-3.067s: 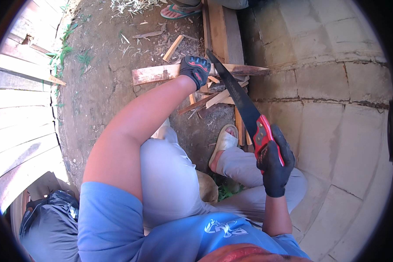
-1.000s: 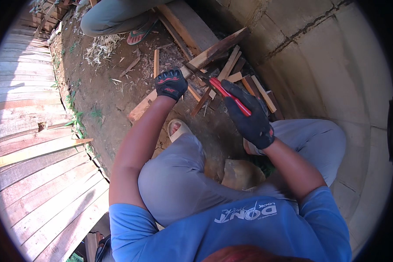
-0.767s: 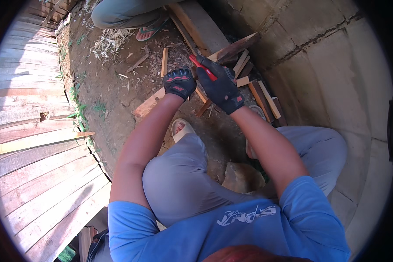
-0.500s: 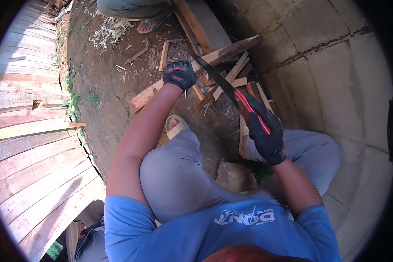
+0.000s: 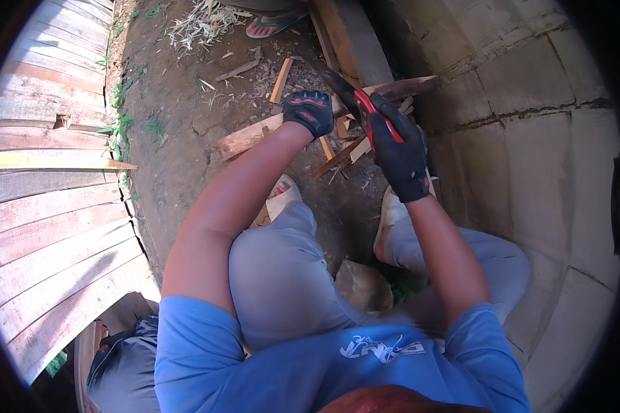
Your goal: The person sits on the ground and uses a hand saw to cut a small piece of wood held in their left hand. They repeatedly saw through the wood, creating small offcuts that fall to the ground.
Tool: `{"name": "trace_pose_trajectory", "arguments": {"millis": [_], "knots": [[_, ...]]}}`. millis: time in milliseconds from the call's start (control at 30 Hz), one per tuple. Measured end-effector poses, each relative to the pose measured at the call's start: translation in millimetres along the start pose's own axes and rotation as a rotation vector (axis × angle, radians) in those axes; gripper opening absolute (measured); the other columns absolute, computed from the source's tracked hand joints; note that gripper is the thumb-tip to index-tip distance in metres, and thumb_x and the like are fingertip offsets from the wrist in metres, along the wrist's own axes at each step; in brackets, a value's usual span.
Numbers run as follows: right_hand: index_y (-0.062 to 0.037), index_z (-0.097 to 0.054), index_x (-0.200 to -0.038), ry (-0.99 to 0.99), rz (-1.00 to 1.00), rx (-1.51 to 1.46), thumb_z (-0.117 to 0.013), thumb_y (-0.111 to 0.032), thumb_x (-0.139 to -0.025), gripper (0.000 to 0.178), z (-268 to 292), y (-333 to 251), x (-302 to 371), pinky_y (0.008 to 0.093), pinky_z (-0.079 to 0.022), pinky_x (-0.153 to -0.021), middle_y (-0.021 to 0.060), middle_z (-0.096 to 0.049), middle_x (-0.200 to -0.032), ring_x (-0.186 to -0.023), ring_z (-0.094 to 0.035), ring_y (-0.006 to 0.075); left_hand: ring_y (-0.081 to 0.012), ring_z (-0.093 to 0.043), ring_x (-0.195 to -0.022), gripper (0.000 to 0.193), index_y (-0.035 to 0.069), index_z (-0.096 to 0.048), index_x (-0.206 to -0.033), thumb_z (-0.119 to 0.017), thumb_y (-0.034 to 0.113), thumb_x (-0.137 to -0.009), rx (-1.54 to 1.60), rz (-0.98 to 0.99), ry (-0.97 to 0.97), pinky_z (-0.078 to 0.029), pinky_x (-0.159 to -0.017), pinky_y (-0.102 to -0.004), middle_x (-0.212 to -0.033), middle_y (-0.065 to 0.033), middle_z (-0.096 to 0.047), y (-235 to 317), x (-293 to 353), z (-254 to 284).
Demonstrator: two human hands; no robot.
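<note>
I have the board running crosswise in front of the wearer's feet, meeting the near end of a thick beam that stretches away on the board's far side. The saw slants over the board just right of the left hand, its dark blade pointing beyond the far edge; from where I sit, I can't tell whether the teeth are in the wood. That gloved left hand is closed over the board, fingertips hidden from me. The gloved right hand, on the board's near side, is wrapped around the saw's red handle. Loose scraps lie in a heap on the near side of the board, and a short stick sits just past its far edge. Farther beyond the board I make out pale shavings and another person's foot in a green sandal. The wearer's two pale sandals and a stone are on the board's near side. A block wall rises past its right end; weeds edge a plank surface well left of it.
</note>
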State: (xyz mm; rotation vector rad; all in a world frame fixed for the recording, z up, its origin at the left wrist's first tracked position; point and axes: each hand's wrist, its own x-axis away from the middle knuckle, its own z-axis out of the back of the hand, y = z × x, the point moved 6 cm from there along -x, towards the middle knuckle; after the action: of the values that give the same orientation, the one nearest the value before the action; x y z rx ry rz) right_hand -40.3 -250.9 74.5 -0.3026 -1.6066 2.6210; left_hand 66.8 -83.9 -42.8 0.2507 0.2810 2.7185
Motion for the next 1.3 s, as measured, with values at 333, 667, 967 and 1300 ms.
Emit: {"name": "trace_pose_trajectory", "arguments": {"millis": [333,667,967,1300], "knots": [[-0.0056,-0.070,-0.137,0.021,-0.060,0.006,-0.065,-0.020,-0.103,0.037,14.7,4.9,26.6,0.0376,-0.054,-0.099,0.0158,-0.075,-0.127,-0.116,-0.072,0.0245,-0.0366,-0.075,-0.103,0.040,0.007,-0.079,-0.105,-0.069,0.036,-0.081,0.008,0.016,-0.027,-0.060,-0.091,-0.0482,-0.109,-0.0203,-0.077,-7.0,-5.1,-2.1],[-0.0011,-0.068,-0.139,-0.020,-0.127,0.387,-0.061,-0.011,-0.100,0.040,147.2,-69.1,170.9,0.0396,-0.056,-0.094,0.0181,-0.074,-0.128,-0.110,-0.074,0.0280,-0.0367,-0.075,-0.104,0.040,0.008,-0.079,-0.107,-0.070,0.036,-0.079,0.027,0.032,-0.083,-0.060,-0.092,-0.0489,-0.113,-0.0197,-0.077,-5.1,-4.8,8.4],[-0.0047,-0.071,-0.135,0.026,0.150,0.201,-0.066,-0.018,-0.102,0.036,3.8,-3.4,9.4,0.0375,-0.056,-0.095,0.0187,-0.077,-0.121,-0.110,-0.075,0.0293,-0.0307,-0.075,-0.109,0.037,0.011,-0.081,-0.110,-0.071,0.030,-0.079,-0.022,-0.001,-0.150,-0.059,-0.090,-0.0461,-0.114,-0.0147,-0.078,1.0,-0.4,10.5],[-0.0049,-0.068,-0.139,-0.009,-0.026,0.130,-0.064,-0.026,-0.104,0.041,10.0,-9.7,24.2,0.0374,-0.056,-0.094,0.0203,-0.075,-0.126,-0.113,-0.074,0.0280,-0.0368,-0.074,-0.109,0.043,0.007,-0.078,-0.115,-0.067,0.031,-0.081,0.014,0.029,-0.149,-0.059,-0.095,-0.0482,-0.117,-0.0205,-0.076,-3.7,-2.7,11.4]]}}
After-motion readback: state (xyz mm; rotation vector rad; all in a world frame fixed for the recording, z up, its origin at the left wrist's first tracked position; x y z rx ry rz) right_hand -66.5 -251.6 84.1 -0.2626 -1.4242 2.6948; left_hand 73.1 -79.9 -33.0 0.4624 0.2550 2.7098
